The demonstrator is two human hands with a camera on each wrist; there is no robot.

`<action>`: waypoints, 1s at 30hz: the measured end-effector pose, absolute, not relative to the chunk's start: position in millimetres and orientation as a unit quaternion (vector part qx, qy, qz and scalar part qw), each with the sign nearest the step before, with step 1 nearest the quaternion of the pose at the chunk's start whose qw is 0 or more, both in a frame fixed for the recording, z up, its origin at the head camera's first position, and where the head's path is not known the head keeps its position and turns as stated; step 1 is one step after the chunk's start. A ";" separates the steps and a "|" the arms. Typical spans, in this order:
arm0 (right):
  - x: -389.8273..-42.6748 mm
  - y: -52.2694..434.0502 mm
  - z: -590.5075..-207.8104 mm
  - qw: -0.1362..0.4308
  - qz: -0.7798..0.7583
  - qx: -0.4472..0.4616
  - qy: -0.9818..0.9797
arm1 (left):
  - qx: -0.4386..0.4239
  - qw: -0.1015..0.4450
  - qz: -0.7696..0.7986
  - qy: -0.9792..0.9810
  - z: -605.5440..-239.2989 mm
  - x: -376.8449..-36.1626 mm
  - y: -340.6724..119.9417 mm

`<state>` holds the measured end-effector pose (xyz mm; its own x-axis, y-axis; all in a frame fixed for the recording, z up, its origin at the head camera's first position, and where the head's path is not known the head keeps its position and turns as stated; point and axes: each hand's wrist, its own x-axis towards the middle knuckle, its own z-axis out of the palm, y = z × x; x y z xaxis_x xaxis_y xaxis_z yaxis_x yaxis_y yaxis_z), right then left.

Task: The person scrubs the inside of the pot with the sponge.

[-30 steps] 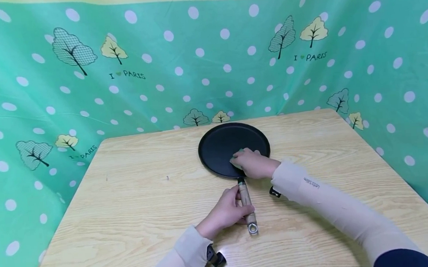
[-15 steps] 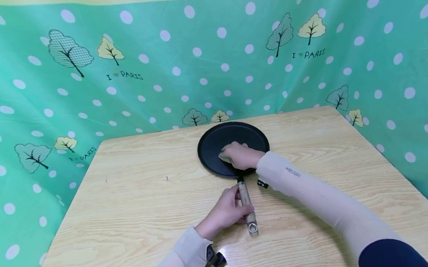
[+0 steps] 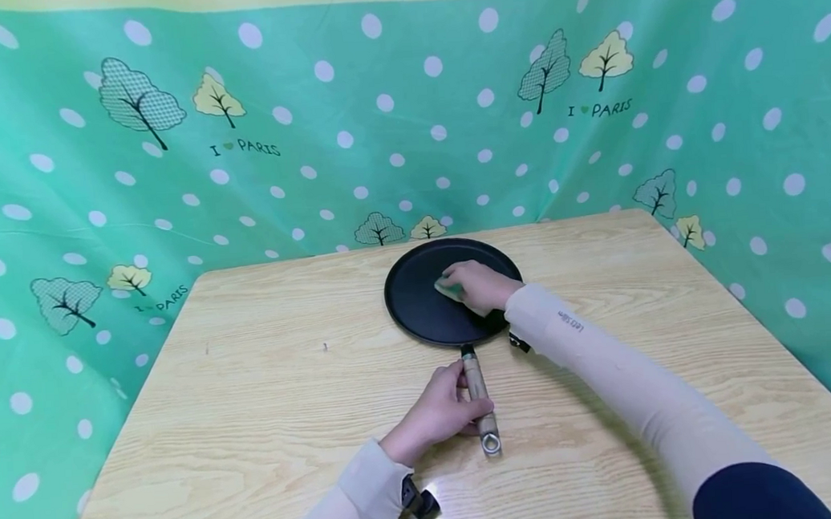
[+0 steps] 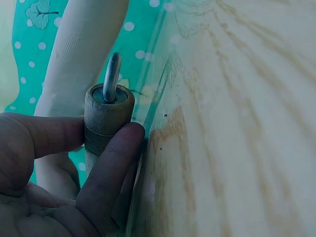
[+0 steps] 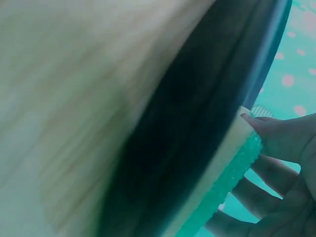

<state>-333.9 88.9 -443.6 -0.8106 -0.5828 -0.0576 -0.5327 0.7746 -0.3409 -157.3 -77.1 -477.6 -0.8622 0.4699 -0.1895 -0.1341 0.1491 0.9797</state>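
A round black flat frying pan (image 3: 418, 299) lies on the wooden table, its wooden handle (image 3: 476, 384) pointing toward the person. My left hand (image 3: 440, 410) grips that handle between thumb and fingers; the left wrist view shows the handle's end (image 4: 109, 116) with its metal hanging loop. Over the pan's right half, my right hand (image 3: 482, 283) holds a sponge (image 3: 450, 289). Up close in the right wrist view, the sponge (image 5: 217, 192) has a pale layer against the dark pan (image 5: 182, 113) and a rough green layer under the fingers. The palm side hides part of it.
The light wooden table (image 3: 289, 413) reaches back to a green polka-dot curtain (image 3: 319, 121) with printed trees. A black wrist camera (image 3: 421, 504) sits under the left wrist, close to the tabletop.
My right hand has moved the sponge over the pan, first leftward and away from the handle, then slightly back right and farther away. The left hand and the pan have stayed in place.
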 end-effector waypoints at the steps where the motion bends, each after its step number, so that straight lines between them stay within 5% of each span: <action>1: -335.2 91.4 -444.2 0.075 -0.160 -0.294 0.939 | 0.116 0.235 0.642 0.720 -477.8 -157.3 -77.3; 13: -331.0 120.1 -452.0 0.020 -0.187 -0.292 0.938 | 0.113 0.240 0.644 0.718 -476.4 -157.6 -78.6; 30: -299.7 114.2 -437.7 0.141 -0.164 -0.314 0.924 | 0.099 0.234 0.637 0.728 -474.7 -156.9 -78.9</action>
